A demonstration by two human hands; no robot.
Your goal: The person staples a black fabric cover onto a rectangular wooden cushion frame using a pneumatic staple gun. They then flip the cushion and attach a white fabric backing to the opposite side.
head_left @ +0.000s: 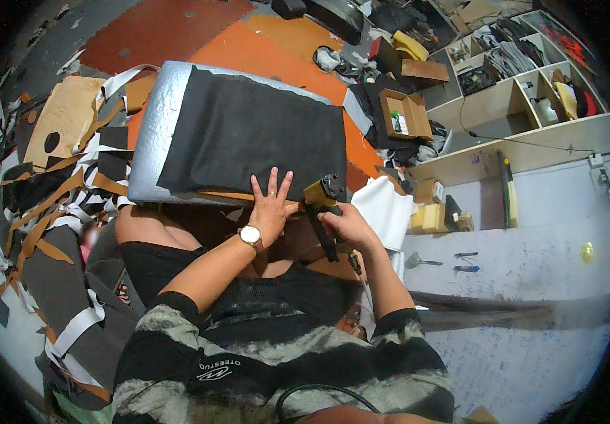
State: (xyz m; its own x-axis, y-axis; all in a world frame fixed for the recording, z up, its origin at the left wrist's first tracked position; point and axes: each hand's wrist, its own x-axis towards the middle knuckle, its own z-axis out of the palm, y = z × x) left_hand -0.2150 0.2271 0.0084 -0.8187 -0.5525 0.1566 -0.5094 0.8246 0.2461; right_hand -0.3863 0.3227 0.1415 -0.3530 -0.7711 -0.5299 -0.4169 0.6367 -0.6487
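A large padded panel (148, 152), silver on its left side, rests across my lap with a black fabric sheet (248, 134) lying over most of it. My left hand (274, 205), with a watch above it, lies on the near edge of the sheet, its fingers stretched out and spread. Beside it, at the panel's near right corner, my right hand (351, 225) grips a yellow and black air staple gun (321, 194). A hose with a metal fitting (355, 263) hangs from the tool. Its nose and the panel's underside are hard to make out.
Scraps and strips (72, 187) in white, brown and black pile up at left. To the right stand an open cardboard box (405, 116), white cloth (382, 212) and a wooden shelf unit (510, 99). Pens (466, 268) and a scraper (421, 261) lie on a white surface.
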